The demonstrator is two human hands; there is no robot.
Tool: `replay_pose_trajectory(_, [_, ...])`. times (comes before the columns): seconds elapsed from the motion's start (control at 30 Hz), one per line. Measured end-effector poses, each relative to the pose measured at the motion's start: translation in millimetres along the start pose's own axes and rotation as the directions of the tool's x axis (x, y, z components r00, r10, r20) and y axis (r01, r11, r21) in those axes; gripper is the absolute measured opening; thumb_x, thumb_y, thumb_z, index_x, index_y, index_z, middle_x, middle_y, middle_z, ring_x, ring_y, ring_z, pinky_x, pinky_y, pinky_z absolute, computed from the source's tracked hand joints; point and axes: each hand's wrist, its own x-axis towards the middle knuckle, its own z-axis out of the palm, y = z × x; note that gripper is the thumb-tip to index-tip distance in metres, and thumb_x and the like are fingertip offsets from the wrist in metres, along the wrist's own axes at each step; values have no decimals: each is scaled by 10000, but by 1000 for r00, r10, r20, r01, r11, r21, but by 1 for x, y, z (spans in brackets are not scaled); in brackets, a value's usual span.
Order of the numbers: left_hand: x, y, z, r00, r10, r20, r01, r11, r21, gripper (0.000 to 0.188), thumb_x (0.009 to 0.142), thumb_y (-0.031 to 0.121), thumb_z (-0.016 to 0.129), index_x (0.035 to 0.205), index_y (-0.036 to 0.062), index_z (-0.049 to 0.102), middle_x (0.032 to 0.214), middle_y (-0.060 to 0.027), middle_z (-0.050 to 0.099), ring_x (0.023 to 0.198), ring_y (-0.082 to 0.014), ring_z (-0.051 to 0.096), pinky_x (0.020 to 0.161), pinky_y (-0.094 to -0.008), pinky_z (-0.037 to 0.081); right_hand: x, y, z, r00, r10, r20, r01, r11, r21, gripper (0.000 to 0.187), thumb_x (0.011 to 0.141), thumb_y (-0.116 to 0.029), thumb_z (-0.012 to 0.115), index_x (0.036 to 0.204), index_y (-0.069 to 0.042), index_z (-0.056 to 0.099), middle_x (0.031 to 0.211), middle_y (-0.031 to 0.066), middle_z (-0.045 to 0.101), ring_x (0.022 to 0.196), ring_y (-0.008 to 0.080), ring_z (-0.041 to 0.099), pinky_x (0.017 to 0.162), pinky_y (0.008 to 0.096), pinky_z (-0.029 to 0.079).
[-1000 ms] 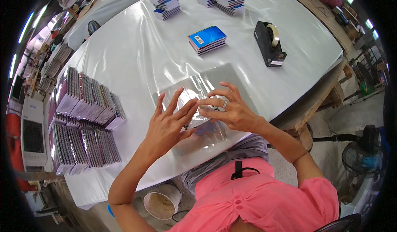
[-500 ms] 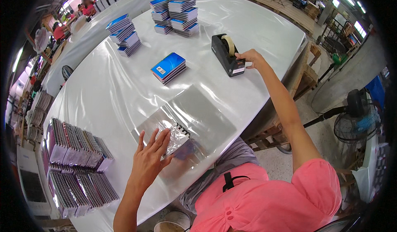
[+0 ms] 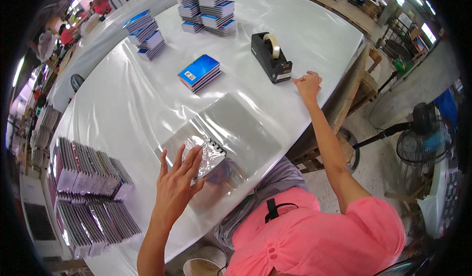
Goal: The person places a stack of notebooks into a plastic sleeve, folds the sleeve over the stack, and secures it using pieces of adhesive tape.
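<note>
My left hand (image 3: 178, 183) lies with spread fingers on a small spiral-bound notebook bundle (image 3: 212, 159) wrapped in clear plastic, pressing the film down. Under and around the bundle are flat clear plastic sheets (image 3: 248, 128). Off to the right, my right hand (image 3: 309, 86) is closed, thumb and fingers drawn together, just beside the front end of a black tape dispenser (image 3: 271, 62). Whether a strip of tape is between those fingers is too small to make out. A short stack of blue-covered notebooks (image 3: 200, 73) sits beyond the sheets.
Taller notebook stacks (image 3: 214, 10) stand at the far side of the white-covered table (image 3: 123, 104), with another stack (image 3: 145, 36) to their left. Rows of plastic-wrapped notebooks (image 3: 93, 197) fill the near left. A fan (image 3: 424, 143) stands right of the table; people work far off.
My right hand has come away from the tape dispenser, toward the right and slightly nearer me. My left hand stays on the wrapped bundle. The view has shifted a little.
</note>
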Motion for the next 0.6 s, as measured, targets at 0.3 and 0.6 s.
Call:
replay_pose_trajectory(0.3, [-2, -2, 4, 999, 23, -37, -21, 998, 53, 667, 754, 238, 730, 1368, 112, 500, 1451, 23, 451, 1382, -259, 360, 1169, -541, 151, -127, -151, -191, 210, -491, 845, -802, 407, 437, 222, 831, -219, 741, 846, -2, 697, 581, -58, 457, 484, 22, 344, 439, 223, 225])
replay_pose_trajectory(0.6, [-3, -1, 9, 995, 29, -97, -22, 997, 71, 663, 761, 290, 725, 1365, 124, 509, 1433, 37, 470, 1347, -264, 405, 1168, -523, 168, -195, -150, -178, 231, -409, 883, -781, 464, 419, 264, 865, -235, 730, 795, 10, 664, 581, -48, 470, 460, 18, 334, 419, 219, 204])
